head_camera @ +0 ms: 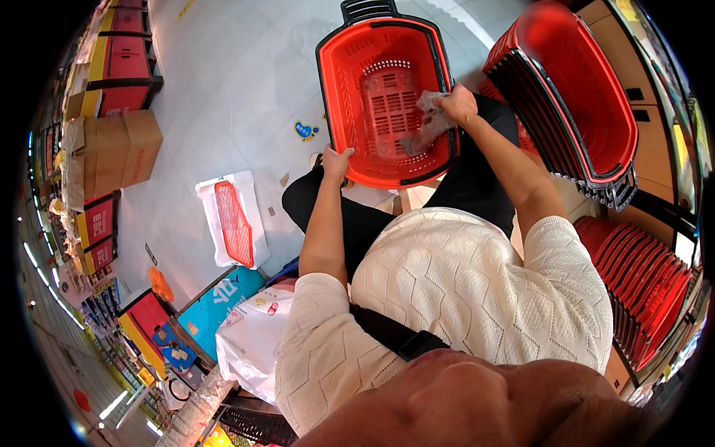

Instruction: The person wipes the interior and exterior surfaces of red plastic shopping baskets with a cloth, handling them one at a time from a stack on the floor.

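A red plastic shopping basket (385, 106) with a black rim rests over my lap, its open top facing me. My left hand (337, 162) grips the basket's near left rim, thumb over the edge. In my right hand (459, 105) is a crumpled grey cloth (433, 125), held at the basket's right wall. The cloth hangs down inside toward the slotted bottom. A black handle (368, 10) extends from the basket's far end.
To the right stands a stack of nested red baskets (592, 100) with black handles; more red baskets (637, 285) are stacked nearer. A red mesh panel (233, 223) lies on a white plastic bag (254, 195) on the floor. Cardboard boxes (120, 151) stand left beside shelving.
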The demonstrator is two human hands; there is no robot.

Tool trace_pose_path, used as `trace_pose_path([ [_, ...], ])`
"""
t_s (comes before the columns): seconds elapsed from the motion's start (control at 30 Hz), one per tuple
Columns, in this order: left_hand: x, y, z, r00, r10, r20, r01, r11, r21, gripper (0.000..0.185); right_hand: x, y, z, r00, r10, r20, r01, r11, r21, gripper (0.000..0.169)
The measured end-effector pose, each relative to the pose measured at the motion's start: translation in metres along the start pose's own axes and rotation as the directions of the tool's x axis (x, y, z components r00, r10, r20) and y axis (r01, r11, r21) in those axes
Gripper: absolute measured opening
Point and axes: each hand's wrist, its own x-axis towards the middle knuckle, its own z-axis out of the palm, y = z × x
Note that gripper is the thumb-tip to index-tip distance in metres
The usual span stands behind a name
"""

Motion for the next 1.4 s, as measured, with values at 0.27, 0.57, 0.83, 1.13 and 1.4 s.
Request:
trace_pose_path([
  [0.27, -0.071, -0.046, 0.013, 0.92, -0.318, -0.231, 0.192, 0.877, -0.441, 0.048, 0.041, -0.067, 0.03, 0.936, -0.342, 0.082, 0.341, 0.94, 0.02, 0.058],
  [0.57, -0.083, -0.03, 0.038, 0.81, -0.526, -0.258, 0.311, 0.759, -0.571, 0.048, 0.009, -0.161, -0.029, 0.7, -0.45, 0.555, 0.709, 0.532, -0.463, 0.037],
  [0.83, -0.076, 0.006, 0.076, 0.914, -0.366, -0.172, 0.185, 0.757, -0.627, 0.039, 0.081, -0.096, -0.144, 0.572, -0.766, 0.293, 0.588, 0.632, 0.505, 0.015],
  [1.13, -0.082, 0.024, 0.067, 0.788, -0.525, -0.321, 0.377, 0.825, -0.421, 0.057, 0.037, -0.012, -0.167, 0.875, -0.462, -0.144, -0.038, -0.363, 0.931, 0.032],
  [1.4, -0.124, 0.093, 0.077, 0.798, 0.602, 0.023, -0.44, 0.556, 0.705, 0.085, -0.022, 0.041, -0.048, 0.983, -0.149, -0.106, 0.105, -0.013, 0.994, 0.022],
])
